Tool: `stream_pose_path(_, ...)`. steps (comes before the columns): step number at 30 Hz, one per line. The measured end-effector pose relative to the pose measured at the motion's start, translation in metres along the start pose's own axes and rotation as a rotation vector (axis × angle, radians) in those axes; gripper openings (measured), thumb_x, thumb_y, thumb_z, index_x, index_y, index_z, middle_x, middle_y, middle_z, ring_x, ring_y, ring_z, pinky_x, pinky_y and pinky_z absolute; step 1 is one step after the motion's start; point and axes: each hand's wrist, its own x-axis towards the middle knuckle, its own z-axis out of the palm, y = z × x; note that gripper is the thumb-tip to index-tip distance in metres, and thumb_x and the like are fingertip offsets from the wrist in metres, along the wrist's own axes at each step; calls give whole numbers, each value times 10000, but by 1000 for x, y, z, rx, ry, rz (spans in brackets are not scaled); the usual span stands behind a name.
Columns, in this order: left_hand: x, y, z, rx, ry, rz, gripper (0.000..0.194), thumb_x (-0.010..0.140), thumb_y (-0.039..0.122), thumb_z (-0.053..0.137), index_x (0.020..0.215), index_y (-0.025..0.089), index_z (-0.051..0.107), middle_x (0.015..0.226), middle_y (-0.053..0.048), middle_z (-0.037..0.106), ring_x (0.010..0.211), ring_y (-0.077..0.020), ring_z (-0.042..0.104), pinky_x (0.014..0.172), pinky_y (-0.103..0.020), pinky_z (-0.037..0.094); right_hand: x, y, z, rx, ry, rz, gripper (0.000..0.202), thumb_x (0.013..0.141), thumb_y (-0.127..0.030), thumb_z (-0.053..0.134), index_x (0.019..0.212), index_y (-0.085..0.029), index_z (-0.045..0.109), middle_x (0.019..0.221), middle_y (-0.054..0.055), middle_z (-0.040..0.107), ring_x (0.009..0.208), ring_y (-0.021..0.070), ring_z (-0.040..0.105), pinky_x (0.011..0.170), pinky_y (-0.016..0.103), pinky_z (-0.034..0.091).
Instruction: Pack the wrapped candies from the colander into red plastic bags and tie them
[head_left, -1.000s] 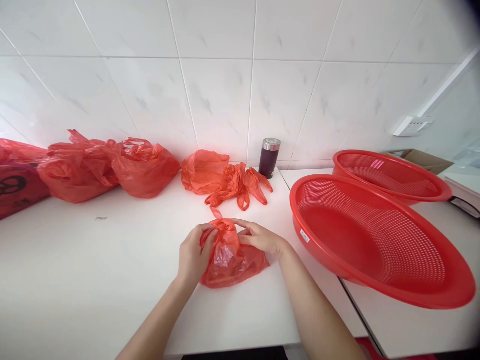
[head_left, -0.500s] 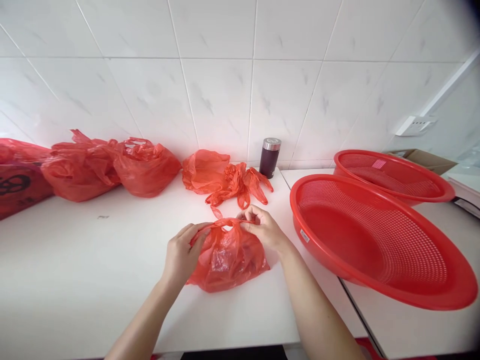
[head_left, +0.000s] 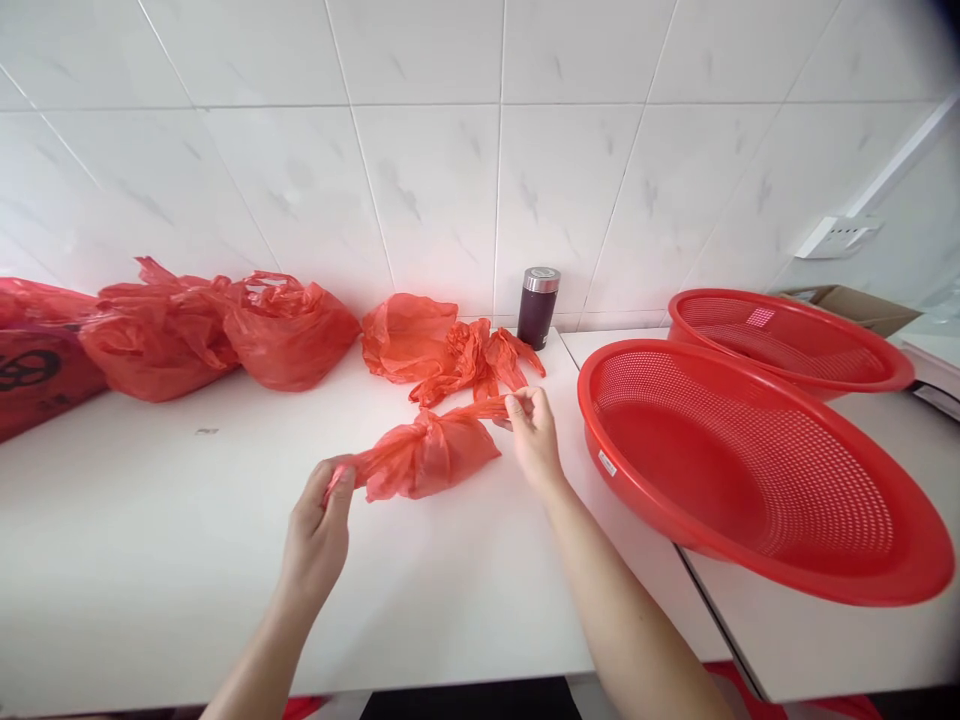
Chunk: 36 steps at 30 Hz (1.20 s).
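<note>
A red plastic bag (head_left: 439,455) lies in front of me on the white table, drawn tight in its middle with a crossing of its two handles. My left hand (head_left: 321,515) is closed around one handle, stretched out to the left. The other handle is pinched in my right hand (head_left: 534,430), pulled to the right and slightly away from me. What the bag contains is hidden. Just behind it, crumpled empty red bags (head_left: 457,355) lie in a loose heap.
Along the tiled wall stand filled red bags (head_left: 292,335) at the left and a dark tumbler (head_left: 538,308) with a silver lid. Two large red perforated baskets (head_left: 690,470) take up the right side, with a cardboard box (head_left: 862,308) behind. A wall socket (head_left: 836,237) is above.
My hands have moved apart, the left toward the lower left and the right slightly up. The bag's handles went from gathered on top to crossed and pulled taut, and the bag is more compact.
</note>
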Motion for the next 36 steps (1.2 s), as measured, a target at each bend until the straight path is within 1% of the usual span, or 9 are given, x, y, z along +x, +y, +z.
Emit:
stream_pose_path(2,8,2,17,-106,-33,48,367,933,490,361,1066,230,583,1124,-62,636,1073,-221,583,889,-308,469,-5,4,6,-89,-64,-9,270,896,-496,467,992,-244,456,959,22,589,869,157,616,816,341,522)
stream_pose_path(4,17,2,33,-157,-57,78,393,941,491,345,1165,222,523,1245,-86,582,1173,-228,535,979,-342,432,-10,8,11,-186,-130,-20,311,853,-492,545,1046,-255,493,987,22,609,882,176,607,821,347,496)
stream_pose_path(9,33,-3,54,15,-208,141,520,906,526,402,1342,243,410,1245,-88,591,1126,-241,576,934,-364,457,-15,14,17,-369,-176,-38,333,764,-346,627,1068,-263,521,912,3,613,851,198,585,804,341,451)
stream_pose_path(11,36,-4,55,113,-253,124,490,927,551,327,1249,241,527,1089,-70,666,1012,-239,624,861,-346,476,-14,15,17,-406,-181,-21,263,777,-285,563,1036,-262,521,793,-22,587,745,185,575,736,320,451)
stream_pose_path(13,38,-3,56,181,-244,95,548,944,569,230,1008,218,646,881,-65,694,878,-244,645,772,-337,477,-14,15,16,-431,-183,4,237,770,-238,515,1005,-263,517,732,-37,568,683,176,565,683,302,445)
stream_pose_path(17,45,0,69,281,-190,42,620,932,615,166,700,217,580,627,-56,626,645,-249,609,598,-329,428,-14,14,16,-464,-177,42,205,778,-268,506,984,-266,505,844,-24,624,732,168,593,694,295,453)
stream_pose_path(22,53,0,85,324,-187,115,572,951,573,172,700,219,545,855,-86,682,821,-235,632,723,-319,464,-13,18,18,-508,-185,50,242,826,-465,539,962,-269,500,905,-13,660,807,180,629,728,301,467)
stream_pose_path(28,64,-9,83,466,-297,75,628,918,641,169,655,228,562,670,-79,677,664,-254,645,573,-308,425,-8,27,17,-616,-219,37,138,832,-357,564,940,-281,523,873,-22,676,791,183,638,706,289,453)
stream_pose_path(36,75,-14,77,682,-384,-31,612,917,581,183,791,217,659,872,-151,728,832,-339,675,671,-395,474,-2,32,13,-833,-192,2,78,871,-262,502,943,-279,526,880,14,673,760,214,612,636,294,349)
